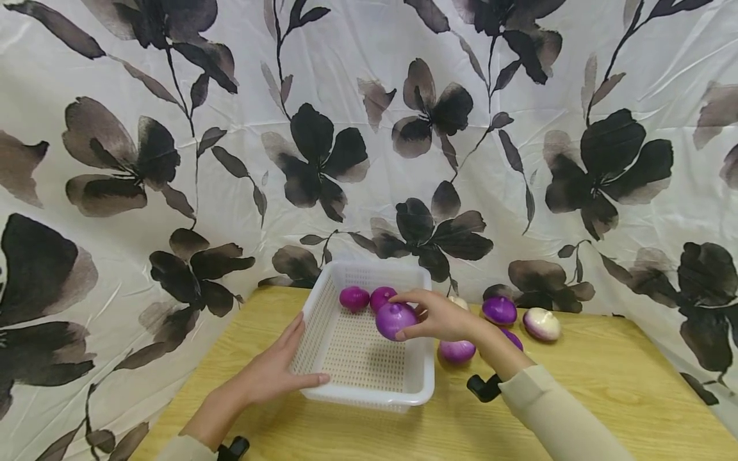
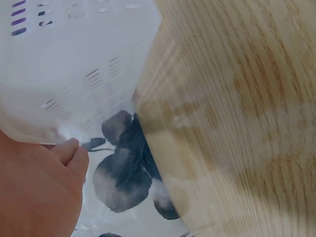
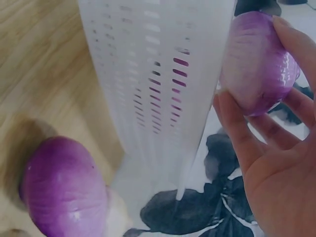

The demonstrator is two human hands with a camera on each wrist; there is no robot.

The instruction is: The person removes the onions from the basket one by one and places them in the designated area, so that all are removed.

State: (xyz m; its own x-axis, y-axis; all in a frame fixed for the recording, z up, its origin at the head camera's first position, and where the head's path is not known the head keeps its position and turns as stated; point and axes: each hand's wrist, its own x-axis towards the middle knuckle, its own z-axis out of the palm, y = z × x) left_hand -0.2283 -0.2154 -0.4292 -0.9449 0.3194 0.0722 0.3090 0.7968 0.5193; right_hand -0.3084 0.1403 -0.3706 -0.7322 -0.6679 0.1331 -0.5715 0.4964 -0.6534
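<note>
A white perforated plastic basket (image 1: 425,378) stands on the wooden table. My left hand (image 1: 271,371) rests against its near left corner, fingers stretched along the outer left side and thumb lying over the front rim. My right hand (image 1: 444,317) grips a light purple onion (image 1: 394,321) above the right part of the basket. In the right wrist view, fingers and thumb wrap the onion (image 3: 259,64) beside the basket wall. Two darker magenta onions, one at the left (image 1: 354,298) and one at the back (image 1: 382,298), lie inside the basket.
Several more onions lie on the table right of the basket: a light purple one (image 1: 457,351), a deep purple one (image 1: 499,310) and a white-and-purple one (image 1: 542,324). Some are partly hidden by my right arm. A floral cloth (image 1: 369,237) hangs behind the table (image 1: 611,384).
</note>
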